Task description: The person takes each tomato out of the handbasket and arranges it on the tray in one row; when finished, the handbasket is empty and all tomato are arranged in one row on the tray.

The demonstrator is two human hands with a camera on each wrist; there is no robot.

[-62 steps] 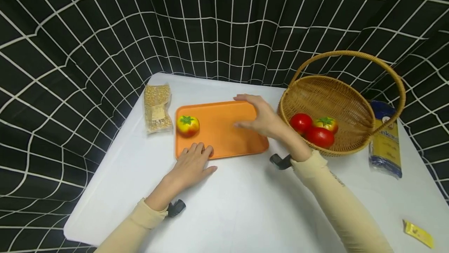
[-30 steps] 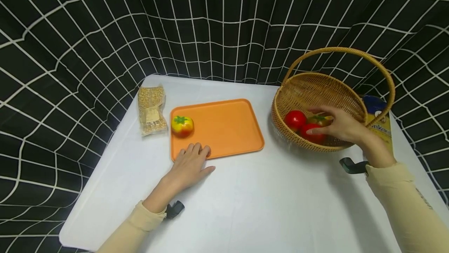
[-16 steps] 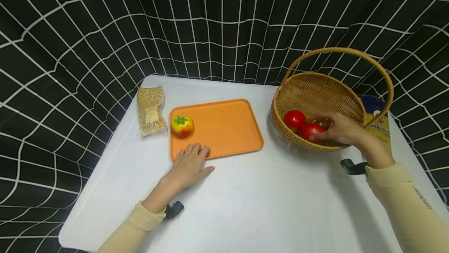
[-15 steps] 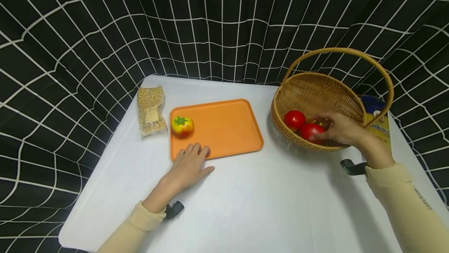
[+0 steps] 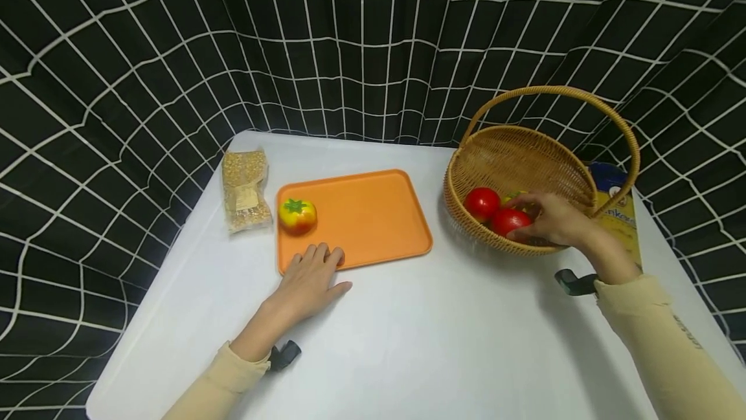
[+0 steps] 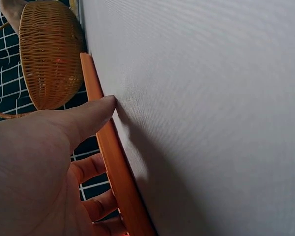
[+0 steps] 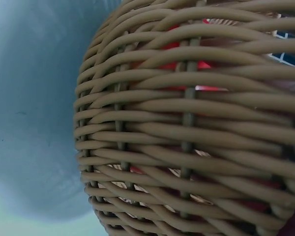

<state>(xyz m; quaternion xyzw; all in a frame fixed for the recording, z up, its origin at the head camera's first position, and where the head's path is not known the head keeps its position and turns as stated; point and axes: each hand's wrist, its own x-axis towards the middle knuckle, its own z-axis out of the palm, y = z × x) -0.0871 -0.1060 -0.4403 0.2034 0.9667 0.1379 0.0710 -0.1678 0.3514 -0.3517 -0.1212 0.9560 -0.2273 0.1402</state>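
My right hand point(image 5: 556, 218) reaches into the wicker basket point(image 5: 539, 148). Its thumb and fingers are bent round the right side of a red tomato point(image 5: 508, 221). Another red tomato point(image 5: 482, 204) sits to the left, and behind the hand a yellow-green one point(image 5: 515, 197) is mostly covered. Basket weave fills the right wrist view and hides that hand. My left hand point(image 5: 309, 281) lies with relaxed fingers over the near rim of the orange tray point(image 5: 373, 213); its thumb point(image 6: 96, 112) is apart from them, beside the rim. On the tray's left end sits a yellow-red tomato point(image 5: 297, 216) with green leaves.
A clear bag of yellow kernels point(image 5: 245, 190) lies left of the tray. Behind the basket, a blue-and-yellow packet point(image 5: 620, 219) is partly covered. The basket's tall handle point(image 5: 559, 90) arches over its opening. A black gridded cloth point(image 5: 350, 51) hangs behind the white table point(image 5: 408, 336).
My right hand has gone from above the tray into the basket, and its fingers have closed in round the front red tomato. My left hand has stayed on the tray's rim.
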